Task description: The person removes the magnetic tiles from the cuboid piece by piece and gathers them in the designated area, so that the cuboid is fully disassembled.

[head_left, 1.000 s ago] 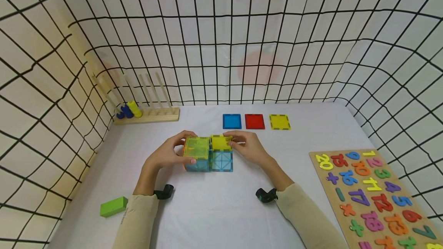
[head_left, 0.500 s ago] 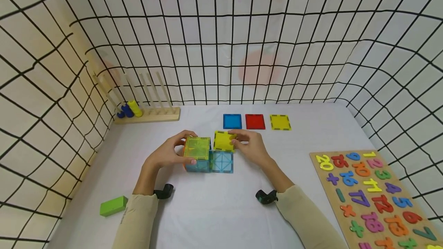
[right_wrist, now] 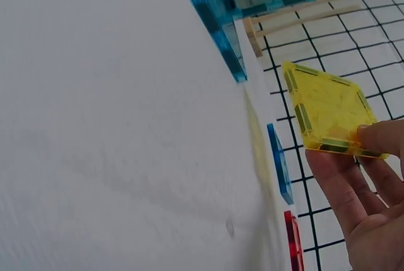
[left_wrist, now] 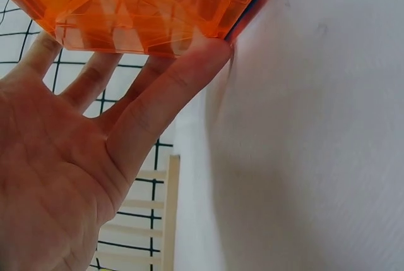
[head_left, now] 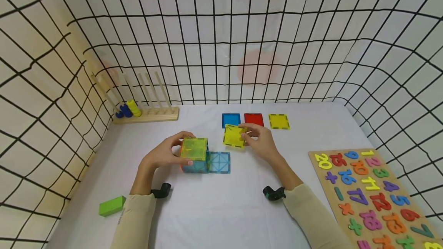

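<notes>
My left hand [head_left: 162, 155] holds a small cube of see-through magnetic tiles [head_left: 194, 150], thumb at the front and fingers behind. The cube has a yellow top and light blue front; its orange side [left_wrist: 145, 12] faces the palm in the left wrist view. At the cube's right lies a light blue tile [head_left: 219, 162], flat on the cloth. My right hand [head_left: 261, 141] pinches a yellow square tile [right_wrist: 328, 110] between thumb and fingers, raised and tilted, apart from the cube. Behind it lie flat blue [head_left: 230, 118], red [head_left: 254, 118] and yellow [head_left: 278, 121] tiles.
A wooden peg stand [head_left: 152, 115] with blue and yellow rings stands at the back left. Near the left sleeve sits a green block [head_left: 112, 206]. A number puzzle board [head_left: 356, 211] fills the right front. Black wire grid [head_left: 231, 44] surrounds the table.
My right hand has taken the yellow tile from beside the cube, away to the right and back, and it now partly covers the red tile. The left hand keeps its hold on the cube.
</notes>
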A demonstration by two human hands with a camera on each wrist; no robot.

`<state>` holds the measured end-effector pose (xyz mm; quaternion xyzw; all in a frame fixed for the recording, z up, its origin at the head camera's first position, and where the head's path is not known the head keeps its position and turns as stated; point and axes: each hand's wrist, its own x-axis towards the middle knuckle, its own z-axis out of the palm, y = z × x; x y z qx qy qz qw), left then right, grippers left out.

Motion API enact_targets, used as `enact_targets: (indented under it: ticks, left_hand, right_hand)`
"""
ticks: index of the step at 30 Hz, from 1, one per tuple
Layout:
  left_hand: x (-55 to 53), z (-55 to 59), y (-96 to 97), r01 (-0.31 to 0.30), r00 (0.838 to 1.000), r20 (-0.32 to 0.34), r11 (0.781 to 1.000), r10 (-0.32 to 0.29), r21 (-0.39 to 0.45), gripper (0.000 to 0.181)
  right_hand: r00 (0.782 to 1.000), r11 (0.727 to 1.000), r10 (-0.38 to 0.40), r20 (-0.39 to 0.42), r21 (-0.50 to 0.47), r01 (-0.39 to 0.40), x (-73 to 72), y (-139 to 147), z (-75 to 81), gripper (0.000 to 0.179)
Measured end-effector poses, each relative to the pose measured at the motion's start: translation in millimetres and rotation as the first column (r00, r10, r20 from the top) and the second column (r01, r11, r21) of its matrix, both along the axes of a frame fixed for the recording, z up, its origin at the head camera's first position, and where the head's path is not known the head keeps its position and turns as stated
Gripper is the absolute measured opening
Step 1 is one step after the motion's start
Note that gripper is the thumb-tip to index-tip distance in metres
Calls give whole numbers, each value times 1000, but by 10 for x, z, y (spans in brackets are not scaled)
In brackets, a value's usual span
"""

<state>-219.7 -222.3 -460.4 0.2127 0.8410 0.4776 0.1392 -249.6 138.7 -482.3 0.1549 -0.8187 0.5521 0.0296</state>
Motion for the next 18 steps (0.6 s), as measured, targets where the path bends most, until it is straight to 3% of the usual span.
enact_targets:
  ticks: [10,18]
  left_hand:
    - [19,39,-122,-7,999,34,1000,7,13,71]
    - [22,51,-250,-53,998,34,999,53,2,69]
  right_hand:
    - [983,998,-53,176,47,45,-86,95,-2,31]
    - [971,997,19,239,67,-36,-156,88,-75,33]
